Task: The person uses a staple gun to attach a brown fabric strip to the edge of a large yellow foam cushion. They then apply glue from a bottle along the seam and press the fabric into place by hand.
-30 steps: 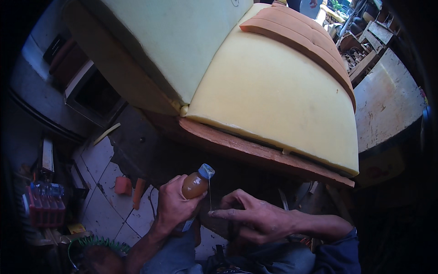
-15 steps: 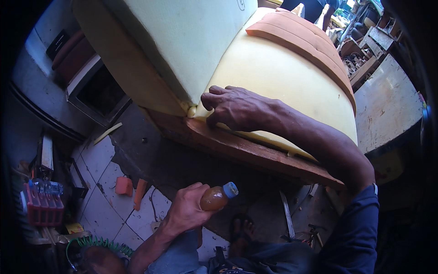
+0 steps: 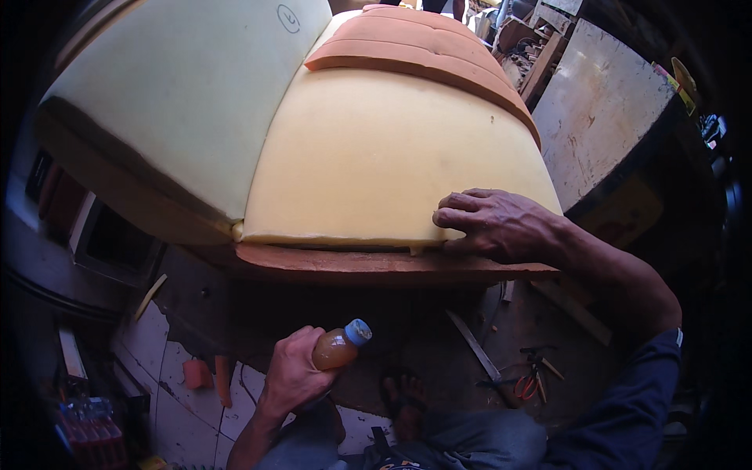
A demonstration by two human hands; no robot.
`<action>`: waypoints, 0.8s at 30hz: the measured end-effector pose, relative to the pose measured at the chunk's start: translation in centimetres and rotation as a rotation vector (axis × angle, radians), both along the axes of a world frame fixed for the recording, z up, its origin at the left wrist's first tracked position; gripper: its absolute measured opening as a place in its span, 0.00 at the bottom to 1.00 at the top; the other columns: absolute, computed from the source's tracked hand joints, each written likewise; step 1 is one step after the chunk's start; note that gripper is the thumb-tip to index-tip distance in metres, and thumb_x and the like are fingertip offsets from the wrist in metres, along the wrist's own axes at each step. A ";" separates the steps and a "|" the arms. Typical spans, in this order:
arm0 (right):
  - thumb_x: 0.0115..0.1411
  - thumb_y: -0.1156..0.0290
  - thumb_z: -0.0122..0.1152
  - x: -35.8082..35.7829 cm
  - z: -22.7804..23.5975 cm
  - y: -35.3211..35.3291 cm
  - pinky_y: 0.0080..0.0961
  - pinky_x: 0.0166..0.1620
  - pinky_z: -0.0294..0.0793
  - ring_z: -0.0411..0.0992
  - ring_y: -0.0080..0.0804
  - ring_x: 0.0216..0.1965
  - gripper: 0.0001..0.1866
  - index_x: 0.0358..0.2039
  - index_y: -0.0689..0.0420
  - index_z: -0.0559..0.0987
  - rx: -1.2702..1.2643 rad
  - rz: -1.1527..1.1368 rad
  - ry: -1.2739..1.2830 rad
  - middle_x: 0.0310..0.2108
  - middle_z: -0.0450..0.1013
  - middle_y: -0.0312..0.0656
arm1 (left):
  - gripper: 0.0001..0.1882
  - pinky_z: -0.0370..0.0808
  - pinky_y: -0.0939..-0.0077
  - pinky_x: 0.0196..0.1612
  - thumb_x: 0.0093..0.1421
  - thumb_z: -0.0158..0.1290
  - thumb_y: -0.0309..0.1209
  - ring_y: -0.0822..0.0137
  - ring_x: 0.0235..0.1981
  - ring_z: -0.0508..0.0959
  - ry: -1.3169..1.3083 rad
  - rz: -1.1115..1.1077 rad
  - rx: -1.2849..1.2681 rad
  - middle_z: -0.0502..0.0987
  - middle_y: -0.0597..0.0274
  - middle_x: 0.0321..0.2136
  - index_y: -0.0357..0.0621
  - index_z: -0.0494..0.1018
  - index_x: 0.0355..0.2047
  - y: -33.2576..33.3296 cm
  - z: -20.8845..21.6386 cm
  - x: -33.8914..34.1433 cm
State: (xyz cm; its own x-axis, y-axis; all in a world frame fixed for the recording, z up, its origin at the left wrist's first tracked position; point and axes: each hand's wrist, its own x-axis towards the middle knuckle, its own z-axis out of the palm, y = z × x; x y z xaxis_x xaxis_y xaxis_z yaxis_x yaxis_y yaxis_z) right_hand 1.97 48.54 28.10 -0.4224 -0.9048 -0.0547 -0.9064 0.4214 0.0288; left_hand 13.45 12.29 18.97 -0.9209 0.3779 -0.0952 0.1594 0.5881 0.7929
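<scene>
My left hand (image 3: pixel 296 371) is closed round a small plastic bottle (image 3: pixel 335 349) of amber-brown liquid with a blue cap, held tilted below the seat's front edge. On the right, my right hand (image 3: pixel 501 225) pinches the front edge of a pale yellow foam sheet (image 3: pixel 376 157), fingers bent on top and thumb low at the edge. The sheet lies over a seat-like form, its front edge slightly lifted above a reddish-brown foam border (image 3: pixel 337 263), leaving a dark gap. Across its far end lies an orange foam piece (image 3: pixel 423 43). A pale foam-covered side block (image 3: pixel 180 102) adjoins it on the left.
On the floor below are a long metal blade or strip (image 3: pixel 474 345), scissors with orange handles (image 3: pixel 526 385) and orange foam scraps (image 3: pixel 197 374). A worn pale board (image 3: pixel 603 102) stands at right. A red plastic rack (image 3: pixel 92 439) sits at lower left.
My right hand has moved right along the foam's front edge, away from the corner by the side block. The view has turned rightward. My left hand still holds the bottle.
</scene>
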 end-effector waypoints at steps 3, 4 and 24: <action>0.61 0.67 0.60 1.8 -0.3 3.8 0.36 0.53 0.81 0.73 0.41 0.54 0.10 0.42 0.46 0.84 -0.011 -0.038 0.061 0.49 0.69 0.42 | 0.17 0.75 0.59 0.35 0.49 0.72 0.34 0.49 0.29 0.80 0.000 -0.031 -0.021 0.76 0.50 0.26 0.37 0.75 0.29 0.9 -0.1 -0.3; 0.60 0.67 0.60 2.2 -0.6 4.9 0.35 0.52 0.81 0.73 0.41 0.54 0.11 0.43 0.46 0.84 -0.019 -0.052 0.080 0.48 0.69 0.42 | 0.17 0.75 0.59 0.35 0.49 0.72 0.34 0.49 0.29 0.80 0.004 -0.045 -0.016 0.76 0.50 0.26 0.37 0.75 0.29 1.1 -0.1 -0.4; 0.60 0.71 0.59 11.9 -1.5 23.7 0.32 0.40 0.84 0.75 0.38 0.51 0.32 0.62 0.23 0.74 0.204 -0.438 0.204 0.55 0.68 0.42 | 0.18 0.76 0.70 0.35 0.46 0.75 0.30 0.70 0.27 0.80 -0.025 -0.032 -0.045 0.79 0.59 0.24 0.37 0.78 0.31 2.5 -0.6 0.1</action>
State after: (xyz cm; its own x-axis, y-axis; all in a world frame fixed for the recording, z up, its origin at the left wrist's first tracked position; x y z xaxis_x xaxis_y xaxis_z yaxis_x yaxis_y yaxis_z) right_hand 13.89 72.20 26.58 -0.7791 -0.6205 -0.0890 -0.6141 0.7269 0.3074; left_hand 13.60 14.74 18.32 -0.9054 0.4024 -0.1353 0.1596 0.6181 0.7697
